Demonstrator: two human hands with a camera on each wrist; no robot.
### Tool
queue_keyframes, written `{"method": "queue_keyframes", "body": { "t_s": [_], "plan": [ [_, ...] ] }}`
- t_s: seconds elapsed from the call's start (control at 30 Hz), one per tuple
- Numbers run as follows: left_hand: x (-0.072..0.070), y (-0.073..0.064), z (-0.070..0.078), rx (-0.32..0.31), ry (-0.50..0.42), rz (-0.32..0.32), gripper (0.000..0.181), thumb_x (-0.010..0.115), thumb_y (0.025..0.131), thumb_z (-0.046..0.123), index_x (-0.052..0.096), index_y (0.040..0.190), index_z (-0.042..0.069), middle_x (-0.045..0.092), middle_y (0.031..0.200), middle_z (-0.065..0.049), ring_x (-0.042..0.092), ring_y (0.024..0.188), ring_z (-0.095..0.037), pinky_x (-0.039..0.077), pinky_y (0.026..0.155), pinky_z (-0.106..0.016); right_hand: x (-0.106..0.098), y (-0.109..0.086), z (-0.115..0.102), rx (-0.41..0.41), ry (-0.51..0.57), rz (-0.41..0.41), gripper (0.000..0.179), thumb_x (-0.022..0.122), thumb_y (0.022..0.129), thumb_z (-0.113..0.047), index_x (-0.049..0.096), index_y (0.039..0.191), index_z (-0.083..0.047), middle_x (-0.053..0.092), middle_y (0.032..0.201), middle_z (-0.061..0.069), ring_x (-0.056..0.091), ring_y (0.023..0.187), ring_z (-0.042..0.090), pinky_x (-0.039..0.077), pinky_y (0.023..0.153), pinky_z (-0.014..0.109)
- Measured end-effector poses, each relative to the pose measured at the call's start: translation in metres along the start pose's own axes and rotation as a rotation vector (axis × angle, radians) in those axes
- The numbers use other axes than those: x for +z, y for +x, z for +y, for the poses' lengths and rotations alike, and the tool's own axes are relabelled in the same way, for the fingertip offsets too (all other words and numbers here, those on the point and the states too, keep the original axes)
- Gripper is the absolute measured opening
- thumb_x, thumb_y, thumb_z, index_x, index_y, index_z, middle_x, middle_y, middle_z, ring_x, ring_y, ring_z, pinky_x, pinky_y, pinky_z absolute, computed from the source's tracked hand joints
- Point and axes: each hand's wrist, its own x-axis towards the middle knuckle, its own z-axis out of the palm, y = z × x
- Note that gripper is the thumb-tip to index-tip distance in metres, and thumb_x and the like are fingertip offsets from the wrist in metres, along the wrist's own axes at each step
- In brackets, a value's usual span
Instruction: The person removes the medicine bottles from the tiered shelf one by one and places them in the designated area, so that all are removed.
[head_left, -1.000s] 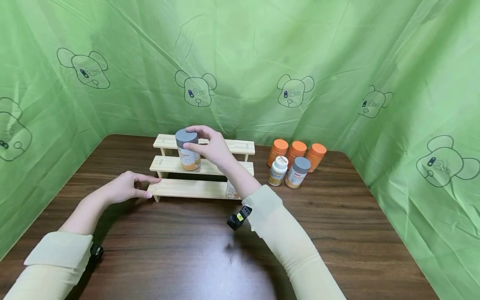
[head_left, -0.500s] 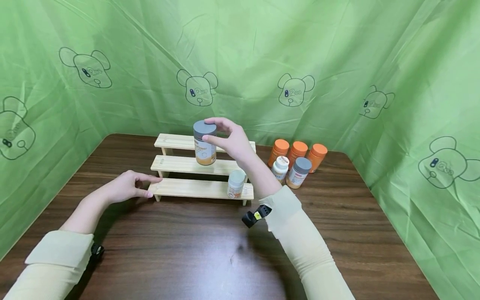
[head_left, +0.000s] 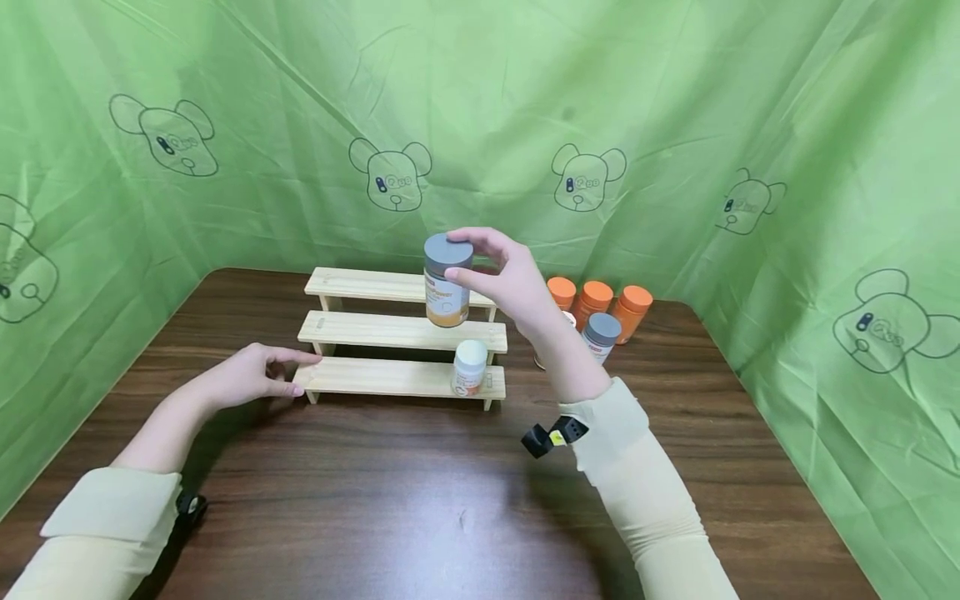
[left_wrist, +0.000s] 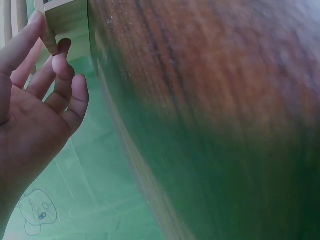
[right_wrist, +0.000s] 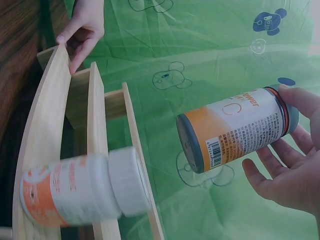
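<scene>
My right hand [head_left: 521, 283] grips a supplement bottle [head_left: 447, 293] by its grey lid, thumb in front and fingers behind. The bottle is upright in the head view, raised over the right part of a three-step wooden display rack [head_left: 367, 330]. In the right wrist view its white and orange label [right_wrist: 240, 127] faces the camera, and its base hangs free of the steps. With thumb and fingers my left hand [head_left: 243, 379] pinches the left end of the rack's lowest step. A small white-capped bottle [head_left: 470, 368] stands on that step's right end.
To the right of the rack, several bottles stand on the dark wood table [head_left: 405, 500]: orange ones [head_left: 632, 315], a grey-lidded one [head_left: 601, 333] and a white-capped one mostly behind my right forearm. Green cloth [head_left: 480, 100] hangs behind and on both sides.
My right hand has carried the grey-lidded bottle rightward and slightly up from the rack's left part. The small white-capped bottle has come into fuller view. My left hand has stayed at the rack's end.
</scene>
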Motion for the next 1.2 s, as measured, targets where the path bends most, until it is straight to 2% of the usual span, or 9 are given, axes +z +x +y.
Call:
{"method": "queue_keyframes", "body": {
  "t_s": [0.1, 0.2, 0.47, 0.73, 0.87, 1.0, 1.2],
  "plan": [
    [0.000, 0.000, -0.001, 0.004, -0.028, -0.007, 0.054, 0.078, 0.077, 0.029, 0.061, 0.127, 0.017, 0.061, 0.073, 0.001, 0.053, 0.066, -0.008, 0.044, 0.060, -0.024, -0.008, -0.006, -0.002, -0.009, 0.005, 0.002, 0.045, 0.074, 0.081, -0.011, 0.060, 0.124, -0.011, 0.061, 0.121, 0.005, 0.055, 0.112, 0.016, 0.043, 0.097, 0.039],
    [0.000, 0.000, 0.000, 0.012, -0.042, -0.009, 0.054, 0.077, 0.077, 0.030, 0.061, 0.127, 0.016, 0.067, 0.085, 0.000, 0.059, 0.076, -0.008, 0.046, 0.069, -0.023, -0.016, -0.012, -0.005, -0.008, 0.017, 0.008, 0.044, 0.074, 0.081, -0.011, 0.061, 0.123, -0.011, 0.061, 0.120, 0.005, 0.055, 0.112, 0.017, 0.043, 0.097, 0.040],
    [0.000, 0.001, 0.002, 0.010, -0.050, -0.002, 0.051, 0.076, 0.079, 0.030, 0.061, 0.126, 0.016, 0.065, 0.084, -0.003, 0.056, 0.076, -0.011, 0.046, 0.067, -0.025, -0.039, -0.029, -0.013, 0.001, 0.022, 0.039, 0.043, 0.075, 0.081, -0.012, 0.062, 0.122, -0.013, 0.060, 0.121, 0.006, 0.055, 0.112, 0.021, 0.042, 0.098, 0.042],
    [0.000, 0.001, 0.002, 0.008, -0.049, 0.005, 0.048, 0.076, 0.079, 0.030, 0.062, 0.124, 0.019, 0.067, 0.107, -0.004, 0.059, 0.091, -0.012, 0.046, 0.078, -0.027, -0.061, -0.044, -0.012, 0.021, 0.010, 0.086, 0.045, 0.075, 0.080, -0.010, 0.061, 0.123, -0.012, 0.059, 0.123, 0.007, 0.057, 0.111, 0.025, 0.044, 0.097, 0.041],
    [0.000, 0.001, 0.001, 0.007, -0.036, 0.018, 0.047, 0.076, 0.079, 0.031, 0.063, 0.123, 0.020, 0.065, 0.114, -0.005, 0.059, 0.097, -0.013, 0.046, 0.083, -0.031, -0.073, -0.051, -0.010, 0.024, 0.011, 0.115, 0.045, 0.074, 0.080, -0.007, 0.061, 0.123, -0.012, 0.060, 0.122, 0.006, 0.059, 0.108, 0.026, 0.047, 0.092, 0.037],
    [0.000, 0.000, -0.001, 0.017, -0.015, 0.026, 0.047, 0.076, 0.079, 0.030, 0.063, 0.123, 0.019, 0.065, 0.115, -0.006, 0.059, 0.100, -0.014, 0.047, 0.085, -0.032, -0.085, -0.058, -0.009, 0.029, -0.008, 0.155, 0.044, 0.074, 0.080, -0.007, 0.062, 0.122, -0.012, 0.061, 0.121, 0.004, 0.060, 0.105, 0.024, 0.048, 0.089, 0.033],
    [-0.001, 0.000, -0.002, 0.029, -0.004, 0.033, 0.047, 0.077, 0.078, 0.029, 0.063, 0.122, 0.018, 0.065, 0.116, -0.007, 0.060, 0.100, -0.012, 0.048, 0.085, -0.030, -0.102, -0.068, -0.005, -0.016, -0.006, 0.207, 0.042, 0.073, 0.080, -0.003, 0.063, 0.121, -0.008, 0.063, 0.117, 0.002, 0.057, 0.108, 0.018, 0.045, 0.091, 0.030]
  ]
}}
